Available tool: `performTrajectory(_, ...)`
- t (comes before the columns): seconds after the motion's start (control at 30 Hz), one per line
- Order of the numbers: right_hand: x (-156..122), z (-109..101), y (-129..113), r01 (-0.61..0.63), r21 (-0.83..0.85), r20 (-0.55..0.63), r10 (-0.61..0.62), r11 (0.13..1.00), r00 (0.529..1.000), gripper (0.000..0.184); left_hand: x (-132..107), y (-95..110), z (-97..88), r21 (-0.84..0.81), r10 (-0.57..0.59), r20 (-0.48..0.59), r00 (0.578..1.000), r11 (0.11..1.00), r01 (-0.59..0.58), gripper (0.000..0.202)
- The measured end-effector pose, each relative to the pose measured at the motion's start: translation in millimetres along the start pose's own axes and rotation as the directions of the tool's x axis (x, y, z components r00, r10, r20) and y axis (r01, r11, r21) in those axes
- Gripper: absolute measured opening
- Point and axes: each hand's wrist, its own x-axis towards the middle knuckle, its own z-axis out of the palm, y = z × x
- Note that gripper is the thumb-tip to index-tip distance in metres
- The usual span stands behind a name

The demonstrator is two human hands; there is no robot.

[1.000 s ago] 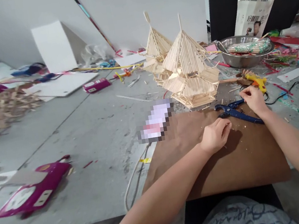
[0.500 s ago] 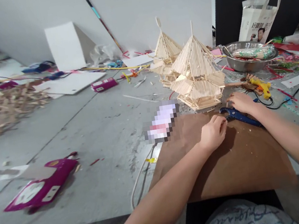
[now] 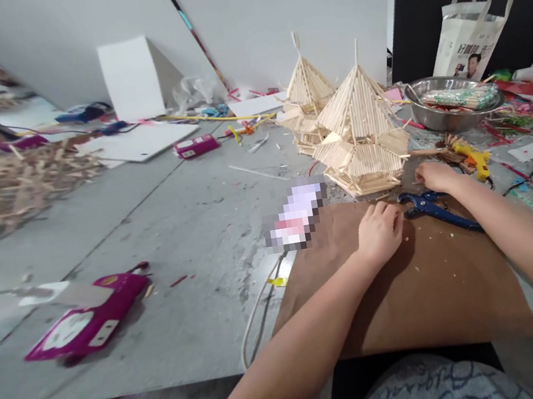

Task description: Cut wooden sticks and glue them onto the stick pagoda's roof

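Observation:
My left hand point(image 3: 380, 232) rests on a brown cardboard sheet point(image 3: 413, 297) with its fingers curled under; what they hold, if anything, is hidden. My right hand point(image 3: 435, 177) lies just beyond blue-handled pliers point(image 3: 432, 205), fingertips bunched low at the base of a stick-built pagoda model point(image 3: 362, 137). The pliers lie on the cardboard, apart from both hands. A second, similar stick model point(image 3: 307, 95) stands behind the first.
A yellow glue gun point(image 3: 473, 160) and a steel bowl of sticks point(image 3: 454, 104) lie to the right among coloured scraps. There is a purple packet point(image 3: 86, 321) at front left, a pile of wooden sticks point(image 3: 7, 190) at far left, and a white bag point(image 3: 475, 31) behind.
My right hand left the plier handles and reached forward to the model's base. My left hand stayed curled on the cardboard. The view shifted slightly left.

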Motion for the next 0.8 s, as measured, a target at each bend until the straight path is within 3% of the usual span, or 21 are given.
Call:
performTrajectory(0.27,-16.1,0.4,18.3,-0.099,0.111,-0.130,0.114,0.989,0.985,0.026,19.0,-32.8,0.4,0.133,-0.122,0.022,0.992,0.984,0.118,0.025)
performTrajectory(0.4,-19.2,-4.2,16.3,-0.093,0.166,-0.149,0.118,0.982,0.982,0.025,26.3,-28.6,1.8,0.148,-0.199,0.035,0.979,0.970,0.191,0.025)
performTrajectory(0.53,-22.3,-8.9,3.5,-0.050,0.202,-0.157,0.082,0.978,0.984,0.024,37.7,-20.8,3.7,0.223,-0.325,0.198,0.925,0.934,0.280,0.028)
performTrajectory(0.8,-33.2,-16.1,-7.4,-0.039,0.228,-0.202,0.087,0.973,0.975,0.025,48.6,-21.0,4.7,0.244,-0.266,0.244,0.933,0.948,0.206,0.027)
